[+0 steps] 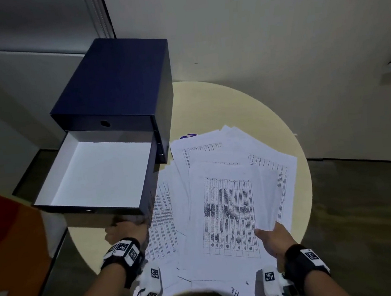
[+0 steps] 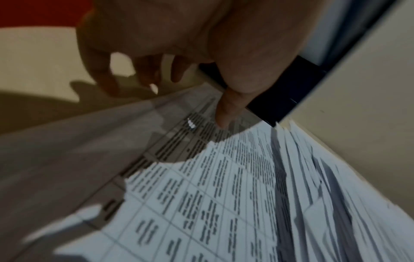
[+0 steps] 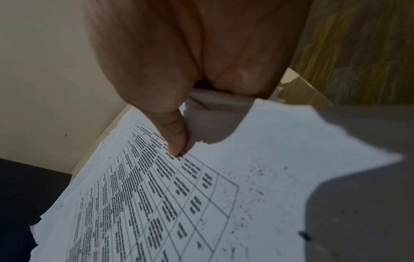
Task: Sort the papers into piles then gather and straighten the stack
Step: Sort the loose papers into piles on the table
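A loose spread of printed table sheets (image 1: 227, 207) covers the near right of the round cream table (image 1: 233, 100). My right hand (image 1: 271, 238) pinches a bundle of these sheets at their near right corner, thumb (image 3: 174, 138) on top and fingers underneath. My left hand (image 1: 123, 229) hovers at the left edge of the spread, just under the front of the open drawer (image 1: 100, 174). Its thumb (image 2: 224, 113) touches the top sheet (image 2: 224, 195) while the other fingers (image 2: 107, 79) hang loosely curled over bare table, holding nothing.
A navy drawer box (image 1: 115, 84) stands at the table's back left, its lower drawer pulled out and white inside. A small blue round item (image 1: 188, 136) peeks from under the far sheets. An orange-red surface (image 1: 5, 228) lies at the left. Walls stand close behind.
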### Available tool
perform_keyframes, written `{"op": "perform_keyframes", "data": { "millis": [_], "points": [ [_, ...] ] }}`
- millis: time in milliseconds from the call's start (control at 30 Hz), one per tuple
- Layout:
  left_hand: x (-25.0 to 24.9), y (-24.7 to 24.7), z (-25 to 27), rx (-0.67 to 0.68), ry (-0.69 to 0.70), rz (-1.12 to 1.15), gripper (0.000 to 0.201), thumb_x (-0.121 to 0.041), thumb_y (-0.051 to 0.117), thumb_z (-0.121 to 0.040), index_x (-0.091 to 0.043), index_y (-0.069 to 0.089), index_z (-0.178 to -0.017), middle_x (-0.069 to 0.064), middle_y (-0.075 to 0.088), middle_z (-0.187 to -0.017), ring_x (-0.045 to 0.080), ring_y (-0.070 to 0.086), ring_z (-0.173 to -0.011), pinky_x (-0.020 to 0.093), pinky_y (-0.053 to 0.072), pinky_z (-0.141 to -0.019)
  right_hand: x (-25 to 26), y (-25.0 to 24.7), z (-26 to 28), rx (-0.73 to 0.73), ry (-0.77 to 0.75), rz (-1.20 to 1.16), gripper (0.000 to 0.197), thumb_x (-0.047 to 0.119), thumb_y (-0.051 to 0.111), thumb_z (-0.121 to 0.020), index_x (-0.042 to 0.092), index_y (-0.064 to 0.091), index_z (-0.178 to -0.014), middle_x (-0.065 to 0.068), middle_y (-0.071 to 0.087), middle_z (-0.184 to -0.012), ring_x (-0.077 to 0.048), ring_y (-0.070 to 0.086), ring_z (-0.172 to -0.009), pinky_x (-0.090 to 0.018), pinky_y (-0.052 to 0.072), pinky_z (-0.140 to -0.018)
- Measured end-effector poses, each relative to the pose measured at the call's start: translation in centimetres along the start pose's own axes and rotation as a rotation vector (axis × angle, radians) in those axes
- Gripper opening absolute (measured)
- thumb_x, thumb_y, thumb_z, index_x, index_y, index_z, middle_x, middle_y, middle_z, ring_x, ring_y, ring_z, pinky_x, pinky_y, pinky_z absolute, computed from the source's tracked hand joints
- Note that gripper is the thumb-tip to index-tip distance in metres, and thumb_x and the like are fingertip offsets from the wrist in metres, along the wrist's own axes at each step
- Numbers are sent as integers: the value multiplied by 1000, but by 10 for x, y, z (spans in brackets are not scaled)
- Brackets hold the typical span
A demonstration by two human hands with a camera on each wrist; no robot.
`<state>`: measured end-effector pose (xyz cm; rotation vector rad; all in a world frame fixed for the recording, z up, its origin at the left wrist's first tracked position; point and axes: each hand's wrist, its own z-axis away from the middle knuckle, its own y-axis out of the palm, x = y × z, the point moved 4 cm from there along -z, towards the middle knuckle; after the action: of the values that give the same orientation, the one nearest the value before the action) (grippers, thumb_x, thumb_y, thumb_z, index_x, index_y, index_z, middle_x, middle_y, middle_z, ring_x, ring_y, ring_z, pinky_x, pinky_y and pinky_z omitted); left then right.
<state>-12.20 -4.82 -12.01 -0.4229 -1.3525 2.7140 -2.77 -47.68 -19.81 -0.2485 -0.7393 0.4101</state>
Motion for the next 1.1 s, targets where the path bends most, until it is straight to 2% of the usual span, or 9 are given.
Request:
{"op": "perform_keyframes", "data": {
  "millis": [67,133,333,467,567,700,900,1033,1100],
  "points": [
    [-1,4,-2,41,101,104,36,-31,70,-83,-7,60,-108,20,58,-117,36,56,-102,38,49,-87,6,-1,7,16,-33,21,48,29,72,-87,10,56,-127,10,59,-64,-5,48,-46,-23,36,-54],
    [-5,8,5,101,147,166,9,-16,64,-88,-10,58,-86,15,62,-101,32,57,-88,32,45,-77,13,1,11,16,-87,60,36,24,70,-90,10,62,-121,4,70,-78,-14,61,-62,-28,45,-67],
    [-17,29,19,42,84,-154,54,-34,56,-89,2,48,-130,22,25,-139,35,32,-125,37,38,-106,21,2,23,-19,-128,116,30,23,68,-92,12,62,-119,-3,74,-96,-22,69,-83,-28,48,-64],
    [-28,38,30,70,137,-115,46,-19,58,-84,-20,49,-129,20,25,-135,36,36,-119,35,38,-104,22,3,24,-13,-137,117,32,22,68,-91,8,62,-119,-6,74,-94,-24,67,-78,-29,48,-66],
    [-24,37,31,94,83,24,61,-6,62,-83,-5,34,-136,25,41,-133,40,49,-115,37,46,-91,27,2,31,-20,-138,124,24,19,66,-93,9,54,-110,-6,67,-96,-23,63,-81,-29,47,-68],
    [-38,32,49,68,460,-14,38,-6,48,-92,-16,47,-128,19,60,-118,30,61,-89,31,51,-75,30,2,35,-7,-148,119,24,21,67,-92,12,56,-112,-6,70,-100,-23,65,-87,-31,48,-76],
    [-72,24,125,-88,950,-101,36,-13,46,-92,-17,52,-127,4,61,-115,24,59,-102,32,50,-82,23,4,24,11,-124,52,27,24,69,-89,12,61,-113,-7,73,-96,-25,67,-83,-32,51,-75],
    [-91,-23,179,-226,1183,62,30,-17,46,-91,-16,54,-119,3,61,-95,25,62,-79,32,52,-65,13,5,15,19,-91,-10,39,24,70,-86,10,60,-121,-7,74,-106,-31,69,-99,-49,51,-99],
    [-101,-60,202,-341,1287,181,26,-17,49,-90,-14,55,-115,3,60,-88,23,60,-68,32,53,-57,11,5,12,32,-98,-29,38,24,70,-86,10,60,-120,-6,74,-104,-29,69,-97,-45,53,-95]
  ]
}}
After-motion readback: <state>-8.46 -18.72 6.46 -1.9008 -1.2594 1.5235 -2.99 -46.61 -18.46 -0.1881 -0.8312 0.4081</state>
